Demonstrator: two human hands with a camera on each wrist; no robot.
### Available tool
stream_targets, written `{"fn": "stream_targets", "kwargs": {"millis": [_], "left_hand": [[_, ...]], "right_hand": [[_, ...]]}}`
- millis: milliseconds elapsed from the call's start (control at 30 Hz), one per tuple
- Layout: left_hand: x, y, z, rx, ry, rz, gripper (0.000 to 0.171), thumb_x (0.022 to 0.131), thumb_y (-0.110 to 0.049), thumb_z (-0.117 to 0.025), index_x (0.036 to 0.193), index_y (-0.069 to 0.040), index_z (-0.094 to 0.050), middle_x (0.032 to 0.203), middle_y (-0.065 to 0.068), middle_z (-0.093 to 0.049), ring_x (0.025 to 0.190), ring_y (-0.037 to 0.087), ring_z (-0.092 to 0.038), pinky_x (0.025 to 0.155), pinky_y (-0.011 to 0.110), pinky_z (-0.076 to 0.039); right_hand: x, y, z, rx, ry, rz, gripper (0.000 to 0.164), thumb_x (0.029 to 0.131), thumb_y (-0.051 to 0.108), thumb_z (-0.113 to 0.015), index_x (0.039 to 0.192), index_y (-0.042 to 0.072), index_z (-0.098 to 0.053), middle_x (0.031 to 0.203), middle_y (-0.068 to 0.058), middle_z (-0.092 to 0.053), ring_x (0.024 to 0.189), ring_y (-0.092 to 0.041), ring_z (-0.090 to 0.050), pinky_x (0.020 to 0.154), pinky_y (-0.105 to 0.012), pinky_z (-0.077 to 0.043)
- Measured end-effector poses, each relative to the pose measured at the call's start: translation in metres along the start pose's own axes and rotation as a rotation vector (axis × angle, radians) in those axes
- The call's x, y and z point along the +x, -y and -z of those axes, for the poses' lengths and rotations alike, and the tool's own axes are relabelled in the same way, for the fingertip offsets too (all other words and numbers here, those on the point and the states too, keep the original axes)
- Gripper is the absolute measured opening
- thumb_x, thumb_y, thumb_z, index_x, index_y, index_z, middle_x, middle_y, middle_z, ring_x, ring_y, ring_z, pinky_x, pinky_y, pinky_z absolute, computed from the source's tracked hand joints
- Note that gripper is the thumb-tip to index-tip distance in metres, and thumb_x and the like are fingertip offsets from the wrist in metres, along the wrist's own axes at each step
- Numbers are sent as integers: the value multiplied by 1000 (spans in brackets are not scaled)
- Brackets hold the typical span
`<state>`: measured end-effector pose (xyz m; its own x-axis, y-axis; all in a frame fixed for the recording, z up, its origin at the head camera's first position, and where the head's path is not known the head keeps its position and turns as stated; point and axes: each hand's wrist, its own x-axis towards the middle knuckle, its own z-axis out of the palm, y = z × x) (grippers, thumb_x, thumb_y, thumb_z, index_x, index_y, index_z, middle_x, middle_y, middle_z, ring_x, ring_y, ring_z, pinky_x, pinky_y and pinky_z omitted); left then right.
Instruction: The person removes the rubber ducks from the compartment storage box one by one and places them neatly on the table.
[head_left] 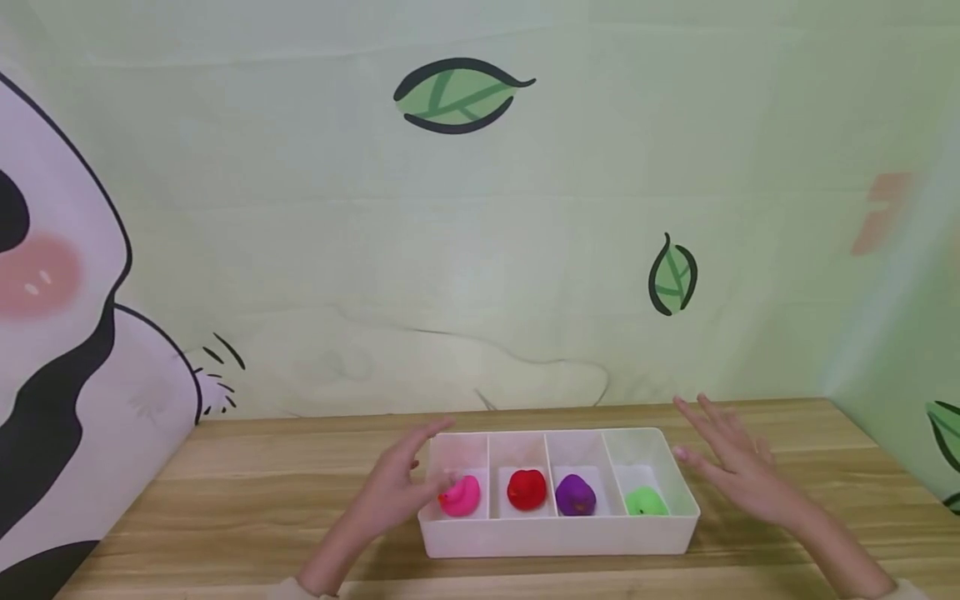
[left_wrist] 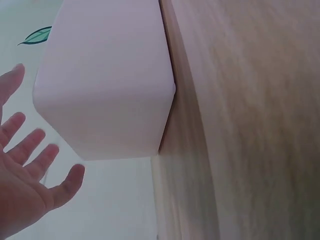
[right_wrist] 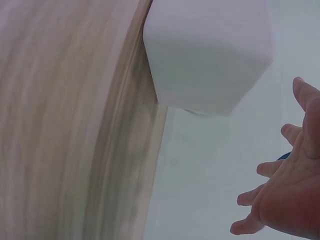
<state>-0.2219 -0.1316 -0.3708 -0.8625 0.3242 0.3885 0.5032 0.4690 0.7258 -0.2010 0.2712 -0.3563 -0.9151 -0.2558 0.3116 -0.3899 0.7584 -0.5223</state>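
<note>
"Where's the white box (head_left: 558, 538)?"
"On the table (head_left: 255, 500), between the left hand (head_left: 397, 483) and the right hand (head_left: 738, 461)."
"How are the hands?"
"Well apart, fingers spread."
"What's inside?"
"Left to right, one per compartment: pink duck (head_left: 462, 497), red toy (head_left: 527, 490), purple toy (head_left: 576, 497), green toy (head_left: 647, 502)."

From my end I've got a wood-grain table (head_left: 247, 483) with a white four-slot tray (head_left: 558, 538) sitting right on it.
</note>
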Motion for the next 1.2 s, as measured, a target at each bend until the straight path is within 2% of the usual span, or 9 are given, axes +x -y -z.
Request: {"fn": "stream_targets", "kwargs": {"millis": [133, 267, 467, 700, 833, 1000, 1100, 1200], "left_hand": [[1, 0, -1, -71, 74, 50, 54, 78, -23, -72, 127, -17, -51, 127, 6, -52, 116, 32, -45, 84, 51, -45], [4, 0, -2, -57, 158, 42, 52, 77, -17, -73, 125, -10, -52, 123, 12, -54, 112, 34, -48, 82, 49, -47], [10, 0, -4, 62, 285, 57, 48, 76, -8, -72, 120, -5, -54, 117, 11, -57, 107, 31, -52, 83, 47, -48], [16, -5, -5, 243, 357, 62, 43, 71, -3, -73, 112, -6, -59, 108, 7, -59, 98, 25, -53, 70, 29, -50], [20, -10, -7, 334, 400, 73, 44, 67, 1, -75, 108, -6, -61, 103, 7, -60, 93, 23, -54, 67, 27, -51], [22, -15, -11, 427, 429, 75, 45, 62, 3, -78, 104, -7, -63, 100, 5, -61, 91, 20, -55, 67, 28, -53], [23, -17, -12, 464, 435, 72, 45, 61, 2, -79, 102, -8, -63, 97, 4, -61, 89, 19, -56, 67, 28, -53], [23, -17, -13, 480, 435, 74, 43, 61, 0, -80, 100, -9, -63, 94, 3, -61, 87, 18, -56, 67, 29, -53]], "right_hand": [[1, 0, -2, 41, 12, 11, 62, 93, 28, -49, 146, 23, -18, 147, -29, -8, 125, -60, -4, 83, -79, -2], [2, -1, -5, 140, 46, 27, 61, 94, 23, -49, 146, 19, -18, 146, -30, -6, 129, -54, -5, 85, -78, -5], [4, -3, -8, 253, 120, -6, 60, 95, 22, -46, 146, 14, -17, 147, -28, -5, 130, -52, -4, 87, -76, -11], [4, -5, -11, 310, 183, -44, 58, 97, 23, -42, 147, 16, -14, 149, -25, -5, 127, -56, -10, 86, -75, -19], [5, -7, -12, 365, 220, -87, 58, 97, 24, -41, 147, 14, -13, 149, -23, -4, 124, -60, -15, 86, -73, -26], [5, -11, -15, 399, 234, -77, 58, 97, 23, -42, 146, 10, -16, 149, -23, -7, 123, -55, -25, 89, -70, -25], [6, -13, -17, 402, 237, -76, 57, 96, 24, -43, 146, 10, -19, 149, -22, -11, 127, -51, -22, 91, -70, -24], [6, -15, -18, 400, 242, -93, 55, 96, 24, -44, 145, 11, -22, 148, -22, -15, 130, -50, -13, 91, -70, -23]]}}
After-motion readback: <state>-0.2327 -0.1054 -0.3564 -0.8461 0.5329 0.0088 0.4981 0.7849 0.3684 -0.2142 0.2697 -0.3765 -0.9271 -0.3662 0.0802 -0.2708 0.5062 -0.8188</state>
